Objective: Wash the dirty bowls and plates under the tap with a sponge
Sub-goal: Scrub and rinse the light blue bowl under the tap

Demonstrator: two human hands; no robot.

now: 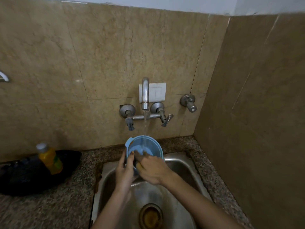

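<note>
The left hand (124, 169) clasps the blue bowl (148, 142) by its nine o'clock rim, tilted so water from the tap (145, 93) runs in; the right hand (152, 171), grip closed round the sponge (139, 165), scrubs inside.

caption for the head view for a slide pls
Left hand holds a blue bowl under the running tap while the right hand presses a sponge inside it, over the sink.
</note>
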